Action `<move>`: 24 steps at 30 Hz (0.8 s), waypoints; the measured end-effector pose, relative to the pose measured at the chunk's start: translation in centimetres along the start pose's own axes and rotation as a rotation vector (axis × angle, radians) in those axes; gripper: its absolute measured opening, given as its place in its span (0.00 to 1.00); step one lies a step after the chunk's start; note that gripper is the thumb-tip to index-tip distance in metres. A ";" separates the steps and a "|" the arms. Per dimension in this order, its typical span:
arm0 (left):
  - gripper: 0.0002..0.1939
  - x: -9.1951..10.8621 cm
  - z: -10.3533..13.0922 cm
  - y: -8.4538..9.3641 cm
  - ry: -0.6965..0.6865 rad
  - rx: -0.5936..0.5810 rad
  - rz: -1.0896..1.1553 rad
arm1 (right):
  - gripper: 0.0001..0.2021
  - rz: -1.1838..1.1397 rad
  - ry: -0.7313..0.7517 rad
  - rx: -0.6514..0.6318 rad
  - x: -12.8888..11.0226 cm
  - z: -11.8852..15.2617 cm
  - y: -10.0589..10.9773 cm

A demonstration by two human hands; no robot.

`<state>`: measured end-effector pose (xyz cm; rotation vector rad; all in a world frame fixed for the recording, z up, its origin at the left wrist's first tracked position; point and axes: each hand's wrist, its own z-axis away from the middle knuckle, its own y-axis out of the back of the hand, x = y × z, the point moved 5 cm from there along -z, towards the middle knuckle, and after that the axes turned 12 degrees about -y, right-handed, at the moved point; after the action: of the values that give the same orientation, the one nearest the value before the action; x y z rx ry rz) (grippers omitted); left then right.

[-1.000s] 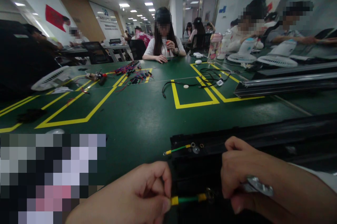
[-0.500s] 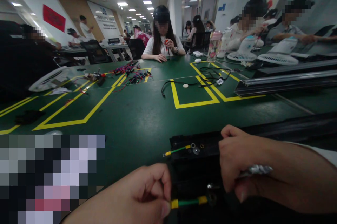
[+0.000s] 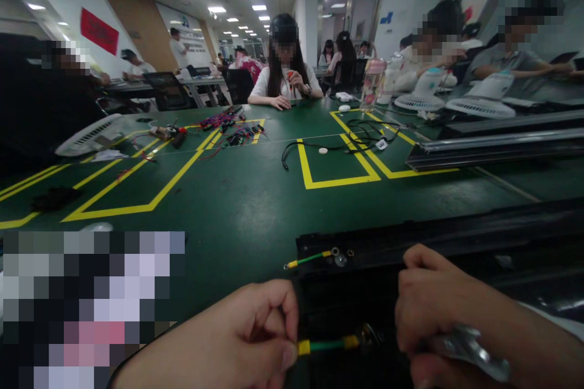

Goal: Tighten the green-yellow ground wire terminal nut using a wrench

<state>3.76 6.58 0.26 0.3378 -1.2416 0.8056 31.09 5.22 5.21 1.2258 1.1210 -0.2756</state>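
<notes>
Firstly, bottom centre: left hand (image 3: pixel 250 334), mostly closed, pinching yellow-ended green wire (image 3: pixel 326 345); lower right: right hand (image 3: pixel 440 310), curled round silvery metal tool (image 3: pixel 474 353).

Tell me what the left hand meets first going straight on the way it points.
Probably the far yellow sleeve of the green lead that the left hand pinches, then the metal ring. Depth is unclear; it could brush the black surface below sooner.

On the worktop (image 3: pixel 241 194), a white tag (image 3: pixel 381 144) at the black cable (image 3: pixel 285 164) bears one dark character, seemingly a tilted 3. The wall sign (image 3: pixel 195 42) shows a bluish emblem above lettering too blurred to read. Any writing on the red poster (image 3: pixel 99 31) is illegible.
</notes>
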 end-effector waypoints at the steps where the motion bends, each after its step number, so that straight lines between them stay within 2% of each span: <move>1: 0.14 0.1 0.0 0.0 -0.003 -0.001 -0.007 | 0.04 0.018 0.024 0.012 -0.1 -0.1 0.1; 5: 0.13 0.1 0.0 0.0 -0.006 -0.004 -0.015 | 0.07 0.046 0.081 0.025 -0.4 -0.6 0.0; 12: 0.17 -1.1 -0.2 0.4 -0.027 -0.025 -0.022 | 0.10 -0.003 0.074 -0.142 -1.0 -3.1 0.5; 16: 0.16 -1.8 -0.3 0.9 -0.044 -0.018 -0.033 | 0.07 0.053 0.105 -0.253 -2.1 -4.8 1.0; 20: 0.15 -1.4 -0.3 0.8 -0.038 -0.038 -0.019 | 0.09 0.093 0.091 -0.307 -2.9 -5.6 1.4; 24: 0.15 -0.6 -0.2 0.2 -0.010 -0.038 -0.015 | 0.12 0.023 0.077 -0.323 -2.8 -5.5 1.7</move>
<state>3.68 6.64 -0.36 0.3204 -1.2606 0.7675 28.08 9.42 8.97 0.9673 1.1659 -0.0272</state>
